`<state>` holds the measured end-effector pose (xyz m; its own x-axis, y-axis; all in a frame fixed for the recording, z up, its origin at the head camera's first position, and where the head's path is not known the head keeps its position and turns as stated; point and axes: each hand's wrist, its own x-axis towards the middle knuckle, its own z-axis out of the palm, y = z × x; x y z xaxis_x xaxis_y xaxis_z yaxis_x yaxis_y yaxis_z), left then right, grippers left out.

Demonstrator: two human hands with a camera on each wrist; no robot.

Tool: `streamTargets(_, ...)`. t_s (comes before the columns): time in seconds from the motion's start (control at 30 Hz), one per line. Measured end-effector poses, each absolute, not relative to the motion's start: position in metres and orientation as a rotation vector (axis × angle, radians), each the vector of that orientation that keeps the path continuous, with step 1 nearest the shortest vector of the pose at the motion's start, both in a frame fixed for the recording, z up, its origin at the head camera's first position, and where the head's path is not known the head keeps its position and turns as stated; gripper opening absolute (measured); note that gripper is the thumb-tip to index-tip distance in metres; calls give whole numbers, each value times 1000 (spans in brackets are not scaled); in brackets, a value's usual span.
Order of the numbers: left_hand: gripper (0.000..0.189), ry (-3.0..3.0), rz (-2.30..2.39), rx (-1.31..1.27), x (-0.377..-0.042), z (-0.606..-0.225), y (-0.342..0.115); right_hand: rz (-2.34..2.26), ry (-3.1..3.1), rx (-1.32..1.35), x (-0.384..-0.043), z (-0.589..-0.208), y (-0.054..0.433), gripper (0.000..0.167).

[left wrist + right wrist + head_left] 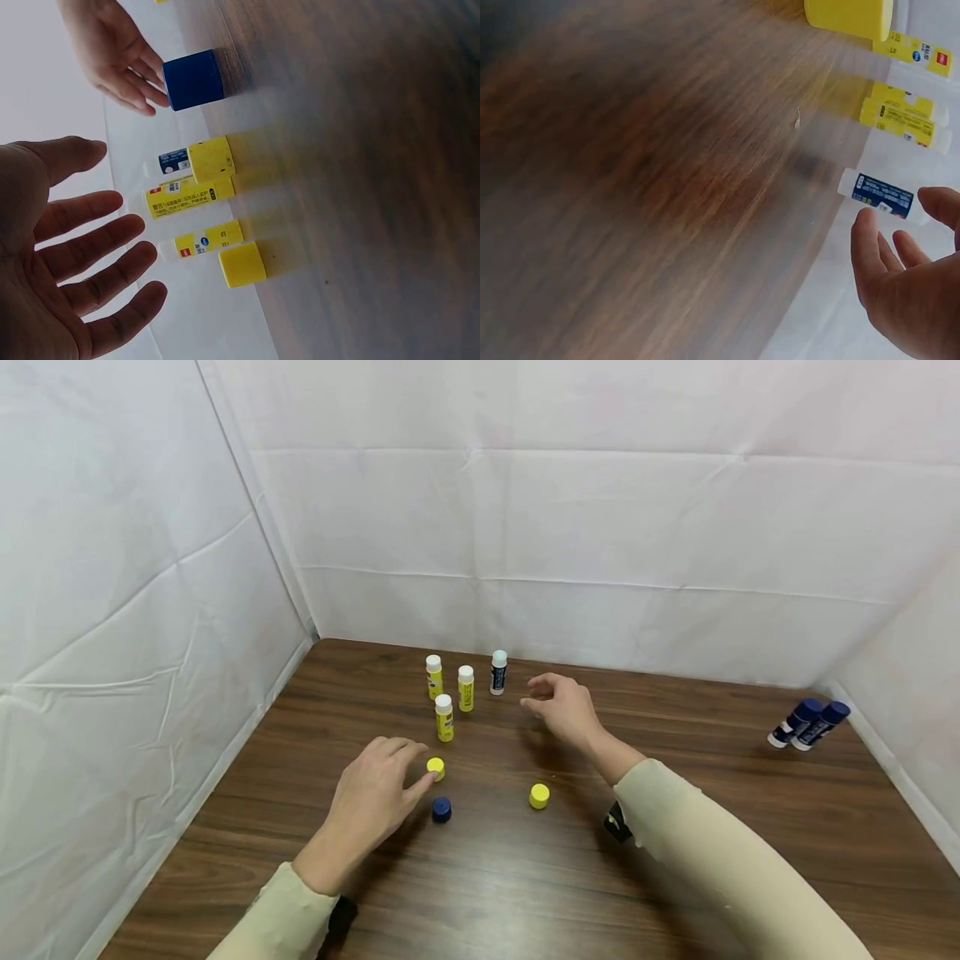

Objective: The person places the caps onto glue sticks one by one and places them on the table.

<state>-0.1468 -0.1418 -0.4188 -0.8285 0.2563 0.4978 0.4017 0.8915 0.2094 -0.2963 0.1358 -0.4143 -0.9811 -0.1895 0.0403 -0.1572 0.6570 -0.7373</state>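
My left hand (375, 789) hovers with loosely bent, spread fingers beside a yellow cap (436, 768) and a dark blue cap (441, 810), holding nothing. The left wrist view also shows a second yellow cap (242, 264), hidden behind the hand in the head view. My right hand (566, 710) reaches to the right of an uncapped navy glue stick (498, 675); thumb and fingers are apart and empty. Three uncapped yellow glue sticks, a rear one (434, 678), a right one (466, 690) and a front one (445, 720), stand upright beyond the left hand.
Another yellow cap (539, 796) sits on the brown wooden table (480, 885) between the forearms. Two capped navy glue sticks (808, 724) stand together at the far right. A white cloth (585, 527) hangs behind the table and along both sides.
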Motion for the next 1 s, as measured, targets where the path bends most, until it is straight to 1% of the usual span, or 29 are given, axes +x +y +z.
streamTargets(0.23, 33, -2592, -429, -476, -147, -417, -141, -1235, 2759, -292, -313, -419, 125, 42)
streamTargets(0.4, 33, -2593, -427, -475, -146, -417, -140, -1320, 2647, -218, -328, -421, 120, 48)
streamTargets(0.53, 33, -2587, -435, -479, -146, -417, -139, -1425, 2564, -139, -338, -419, 117, 49)
streamTargets(0.73, 33, -2584, -430, -491, -144, -416, -136, -1578, 2418, -18, -346, -419, 115, 47)
streamTargets(1.0, 32, -2585, -408, -493, -142, -417, -134, -1641, 2354, 22, -350, -423, 111, 51)
